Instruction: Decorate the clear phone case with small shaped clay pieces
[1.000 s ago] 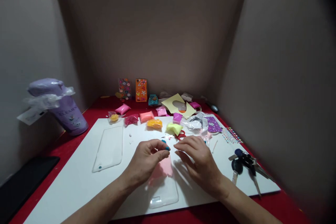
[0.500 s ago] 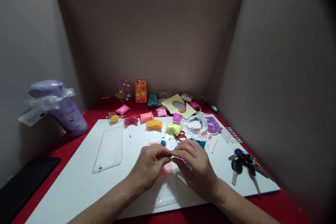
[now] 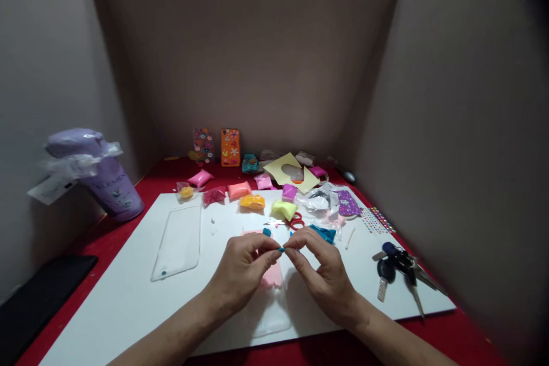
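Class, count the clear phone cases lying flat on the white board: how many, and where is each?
2: a left case on the board's left side, and a near case toward the front, partly hidden by the left hand and pink material.

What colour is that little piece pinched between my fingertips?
The little piece is teal-blue, in the head view.

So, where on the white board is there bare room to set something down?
The white board is bare at near left, between the leftmost clear case and the left forearm. A smaller patch lies between the right hand and the keys. The far edge is crowded with packets; a pink sheet takes the middle.
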`<action>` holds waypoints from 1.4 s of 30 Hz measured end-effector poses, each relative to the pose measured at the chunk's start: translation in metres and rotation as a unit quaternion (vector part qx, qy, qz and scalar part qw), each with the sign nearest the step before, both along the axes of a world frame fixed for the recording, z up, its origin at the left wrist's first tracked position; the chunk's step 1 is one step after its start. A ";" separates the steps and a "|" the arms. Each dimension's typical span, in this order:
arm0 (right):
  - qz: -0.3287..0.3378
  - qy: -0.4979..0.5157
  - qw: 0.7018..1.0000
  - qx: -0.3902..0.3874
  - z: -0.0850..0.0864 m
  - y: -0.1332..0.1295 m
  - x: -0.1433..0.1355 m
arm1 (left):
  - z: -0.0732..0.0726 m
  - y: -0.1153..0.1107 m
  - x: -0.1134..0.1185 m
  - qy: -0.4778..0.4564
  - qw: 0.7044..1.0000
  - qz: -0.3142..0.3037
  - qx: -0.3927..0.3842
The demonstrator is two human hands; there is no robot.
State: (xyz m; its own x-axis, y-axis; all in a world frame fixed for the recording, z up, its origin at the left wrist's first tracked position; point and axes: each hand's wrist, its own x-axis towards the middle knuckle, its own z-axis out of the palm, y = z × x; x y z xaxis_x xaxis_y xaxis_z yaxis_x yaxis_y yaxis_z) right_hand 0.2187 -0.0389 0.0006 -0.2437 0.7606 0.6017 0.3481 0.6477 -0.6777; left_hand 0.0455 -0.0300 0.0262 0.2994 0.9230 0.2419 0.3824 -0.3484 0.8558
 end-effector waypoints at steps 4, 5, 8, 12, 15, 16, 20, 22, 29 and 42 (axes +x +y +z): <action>-0.005 0.007 1.000 -0.002 0.000 0.001 0.001 | 0.001 -0.001 -0.001 0.014 0.999 -0.012 0.029; -0.006 0.003 1.000 0.000 0.000 0.001 0.002 | 0.001 -0.002 -0.001 0.016 0.999 -0.012 0.033; 0.003 -0.026 1.000 0.006 0.000 0.001 0.001 | 0.001 -0.002 -0.001 0.018 0.999 -0.014 0.035; -0.011 -0.045 0.999 0.001 0.001 0.001 -0.001 | 0.000 -0.003 0.000 0.003 1.000 -0.013 0.001; -0.020 -0.031 0.999 0.000 0.001 0.001 -0.001 | 0.001 -0.002 -0.001 -0.004 1.000 0.004 -0.021; -0.020 -0.025 1.000 0.001 0.001 0.002 -0.001 | 0.001 -0.002 -0.001 -0.004 1.000 0.004 -0.025; -0.008 -0.001 1.000 0.012 -0.001 0.002 0.001 | 0.003 -0.003 -0.003 0.006 1.000 -0.006 -0.022; -0.010 0.007 1.000 0.016 -0.002 0.001 0.002 | 0.004 -0.003 -0.003 0.006 1.000 -0.006 -0.018; -0.013 -0.014 0.999 -0.042 0.001 0.000 -0.001 | 0.005 -0.002 -0.002 -0.002 1.000 -0.007 -0.028; -0.007 0.005 1.000 -0.025 0.001 -0.001 0.002 | 0.003 -0.003 -0.003 0.011 0.999 -0.024 -0.029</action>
State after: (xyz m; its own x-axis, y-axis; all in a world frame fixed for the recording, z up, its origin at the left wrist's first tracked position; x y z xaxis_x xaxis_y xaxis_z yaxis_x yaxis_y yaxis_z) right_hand 0.2202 -0.0402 0.0018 -0.2260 0.7933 0.5653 0.3500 0.6077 -0.7129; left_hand 0.0424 -0.0329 0.0292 0.3477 0.9201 0.1806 0.3855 -0.3158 0.8670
